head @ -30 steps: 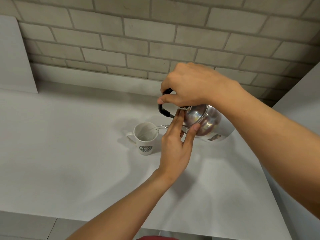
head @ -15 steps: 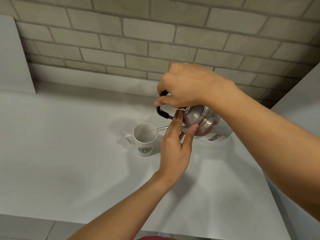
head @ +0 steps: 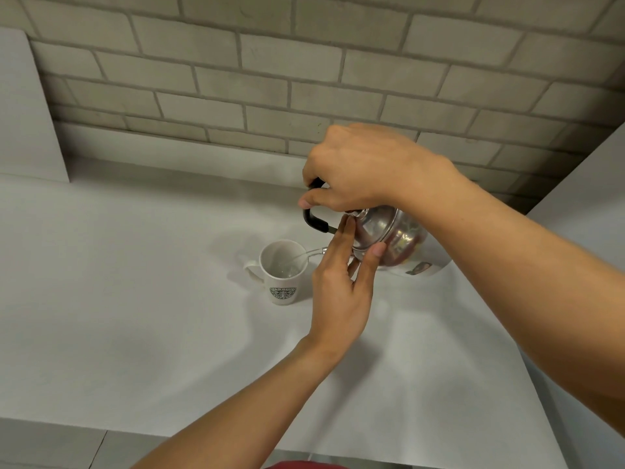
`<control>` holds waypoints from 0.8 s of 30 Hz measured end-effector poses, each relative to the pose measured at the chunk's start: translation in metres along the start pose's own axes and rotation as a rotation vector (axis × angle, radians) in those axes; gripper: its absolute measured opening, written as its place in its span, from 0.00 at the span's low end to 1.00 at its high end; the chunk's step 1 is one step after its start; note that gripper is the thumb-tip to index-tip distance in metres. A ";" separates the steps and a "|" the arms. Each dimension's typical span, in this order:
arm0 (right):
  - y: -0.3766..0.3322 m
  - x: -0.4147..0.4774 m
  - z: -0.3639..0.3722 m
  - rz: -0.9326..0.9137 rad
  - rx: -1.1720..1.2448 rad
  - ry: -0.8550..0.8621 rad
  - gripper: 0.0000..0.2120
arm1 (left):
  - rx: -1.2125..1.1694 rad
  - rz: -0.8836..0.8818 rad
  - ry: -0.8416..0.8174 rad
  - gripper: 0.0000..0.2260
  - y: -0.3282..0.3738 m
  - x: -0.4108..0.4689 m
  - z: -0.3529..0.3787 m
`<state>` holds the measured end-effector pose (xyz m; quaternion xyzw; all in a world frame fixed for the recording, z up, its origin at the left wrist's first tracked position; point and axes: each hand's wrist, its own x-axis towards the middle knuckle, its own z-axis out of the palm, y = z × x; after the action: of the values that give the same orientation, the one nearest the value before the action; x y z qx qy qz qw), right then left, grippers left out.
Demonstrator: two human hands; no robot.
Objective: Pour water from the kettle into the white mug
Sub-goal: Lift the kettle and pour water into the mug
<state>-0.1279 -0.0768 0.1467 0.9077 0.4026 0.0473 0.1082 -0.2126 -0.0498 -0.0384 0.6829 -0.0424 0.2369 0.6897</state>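
A shiny steel kettle (head: 395, 236) with a black handle hangs tilted to the left above the white counter (head: 135, 299). My right hand (head: 365, 170) grips that handle from above. My left hand (head: 341, 286) presses its fingertips against the kettle's lid, fingers straight. A thin stream of water runs from the spout into the white mug (head: 282, 270), which stands upright just left of the kettle, its handle pointing left and a green logo facing me. Some water shows inside the mug.
A grey brick wall (head: 304, 79) rises behind the counter. A white panel (head: 23, 113) stands at the far left and another white surface (head: 581, 204) at the right. The counter's front edge runs along the bottom.
The kettle has stayed tilted over the mug with water running. Both hands keep their hold; the view has shifted only slightly.
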 end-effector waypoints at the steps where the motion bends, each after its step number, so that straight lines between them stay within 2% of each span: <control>1: 0.000 0.000 0.000 -0.002 0.000 0.001 0.19 | -0.005 0.002 0.001 0.25 0.000 0.000 0.000; 24: -0.001 0.004 -0.001 0.007 -0.029 -0.010 0.21 | 0.000 -0.015 0.000 0.24 0.007 0.000 -0.002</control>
<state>-0.1268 -0.0730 0.1475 0.9077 0.3980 0.0491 0.1233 -0.2158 -0.0479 -0.0317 0.6831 -0.0372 0.2318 0.6916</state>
